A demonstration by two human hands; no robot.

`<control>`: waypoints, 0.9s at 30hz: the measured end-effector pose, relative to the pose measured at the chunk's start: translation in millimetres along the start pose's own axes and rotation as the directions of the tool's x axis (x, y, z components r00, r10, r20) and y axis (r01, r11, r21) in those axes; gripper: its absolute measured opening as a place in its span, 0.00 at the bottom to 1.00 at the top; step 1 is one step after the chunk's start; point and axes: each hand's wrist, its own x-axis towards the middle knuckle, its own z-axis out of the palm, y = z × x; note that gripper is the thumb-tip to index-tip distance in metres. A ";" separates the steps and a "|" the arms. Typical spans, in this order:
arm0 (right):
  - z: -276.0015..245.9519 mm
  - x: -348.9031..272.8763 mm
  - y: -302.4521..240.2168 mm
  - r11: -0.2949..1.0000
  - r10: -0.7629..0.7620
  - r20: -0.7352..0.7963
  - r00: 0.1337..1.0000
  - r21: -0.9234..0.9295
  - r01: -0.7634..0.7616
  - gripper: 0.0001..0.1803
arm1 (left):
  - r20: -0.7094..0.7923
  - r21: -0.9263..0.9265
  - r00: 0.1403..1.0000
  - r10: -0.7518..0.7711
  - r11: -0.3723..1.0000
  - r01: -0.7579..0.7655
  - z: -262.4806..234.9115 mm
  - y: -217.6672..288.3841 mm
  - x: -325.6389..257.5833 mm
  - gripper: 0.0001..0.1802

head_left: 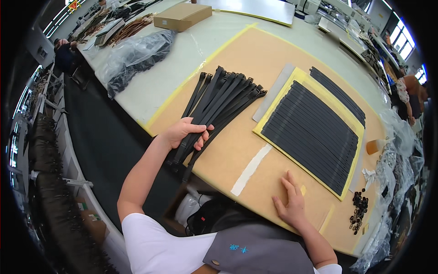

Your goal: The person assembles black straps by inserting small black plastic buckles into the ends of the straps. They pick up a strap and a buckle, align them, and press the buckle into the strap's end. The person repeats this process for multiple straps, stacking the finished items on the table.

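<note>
Desk [191, 50]: large, pale, partly covered in tan
Floor [107, 137]: dark, running along the desk's left side
Windows [403, 43]: bright panes at upper right
Lights [55, 20]: white strips at upper left

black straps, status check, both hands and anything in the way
Left hand gripping black straps, lower ends past the table edge. Right hand open, holding nothing. Small black pieces piled farther right, apart from both hands.
</note>
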 end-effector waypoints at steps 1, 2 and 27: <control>-0.6 0.5 0.5 1.000 -0.006 -0.001 1.000 0.008 0.006 0.35 | -0.009 0.007 1.000 -0.009 1.000 0.009 0.5 2.0 1.7 0.17; -1.3 1.5 0.9 1.000 -0.010 -0.004 1.000 0.016 0.010 0.34 | -0.016 0.015 1.000 -0.020 1.000 0.020 1.6 2.8 3.0 0.17; -35.1 -28.1 34.4 0.961 0.012 -0.040 0.999 0.276 0.000 0.26 | 0.304 0.945 0.772 0.558 -0.278 -0.171 145.3 -28.0 38.1 0.24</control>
